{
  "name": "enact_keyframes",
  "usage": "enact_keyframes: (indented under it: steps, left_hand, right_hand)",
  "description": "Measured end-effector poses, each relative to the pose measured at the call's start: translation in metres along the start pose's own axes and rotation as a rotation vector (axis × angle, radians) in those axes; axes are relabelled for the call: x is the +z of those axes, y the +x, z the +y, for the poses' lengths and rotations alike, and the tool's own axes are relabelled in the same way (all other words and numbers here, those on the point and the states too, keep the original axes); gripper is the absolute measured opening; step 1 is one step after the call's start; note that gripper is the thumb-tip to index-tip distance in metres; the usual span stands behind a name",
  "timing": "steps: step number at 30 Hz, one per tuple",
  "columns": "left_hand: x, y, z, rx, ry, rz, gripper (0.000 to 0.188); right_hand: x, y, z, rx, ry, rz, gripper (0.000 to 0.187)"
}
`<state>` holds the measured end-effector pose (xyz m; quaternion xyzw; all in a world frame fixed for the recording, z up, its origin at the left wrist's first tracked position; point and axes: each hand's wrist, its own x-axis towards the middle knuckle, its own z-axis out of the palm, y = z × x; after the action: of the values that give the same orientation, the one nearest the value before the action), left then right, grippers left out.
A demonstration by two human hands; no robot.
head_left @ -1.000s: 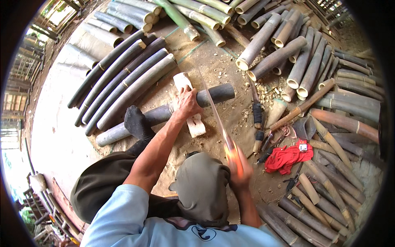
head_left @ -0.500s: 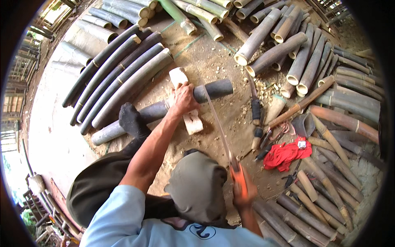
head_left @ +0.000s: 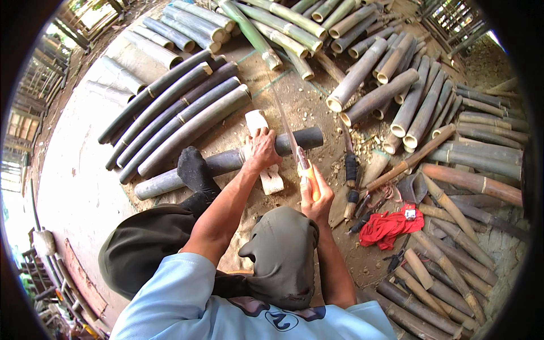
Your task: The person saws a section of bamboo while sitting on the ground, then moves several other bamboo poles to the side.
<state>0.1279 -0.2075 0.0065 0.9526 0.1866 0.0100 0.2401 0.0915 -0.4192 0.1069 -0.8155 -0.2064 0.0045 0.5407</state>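
Orange-handled saw (head_left: 297,148): gripping it in the right hand (head_left: 317,197), clasping dark bamboo (head_left: 226,161) under the left hand (head_left: 262,149).

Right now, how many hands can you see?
2. Your left hand lies on the dark bamboo tube, beside the white block's lower end; your right hand grips the saw. Both show plainly; I see no others.

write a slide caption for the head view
Left hand on a dark bamboo pole, right hand holding a saw across it.
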Motion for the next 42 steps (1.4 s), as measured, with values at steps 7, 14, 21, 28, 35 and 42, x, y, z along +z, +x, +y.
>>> enact_keyframes:
  steps: [7,14,21,28,35,42]
  left_hand:
    - [-0.003,-0.001,0.001,0.034,-0.023,-0.012,0.066]
    - [-0.003,-0.003,0.004,0.031,-0.04,-0.014,0.064]
    - [0.0,-0.001,0.0,0.018,-0.034,-0.03,0.072]
    - [-0.001,0.0,0.002,0.005,-0.022,-0.041,0.073]
    - [0.001,-0.001,-0.001,0.03,-0.029,-0.028,0.072]
    - [0.001,0.001,0.003,0.033,-0.025,-0.021,0.071]
  right_hand:
    - [0.005,-0.001,0.014,-0.029,0.065,0.023,0.044]
    - [0.007,-0.005,0.022,-0.021,0.042,0.03,0.047]
    - [0.007,-0.007,0.023,-0.021,0.044,0.011,0.047]
    - [0.006,-0.004,0.013,-0.03,0.037,0.039,0.047]
    - [0.006,-0.004,0.015,-0.054,0.016,0.036,0.047]
    - [0.006,-0.004,0.021,-0.081,0.017,0.059,0.047]
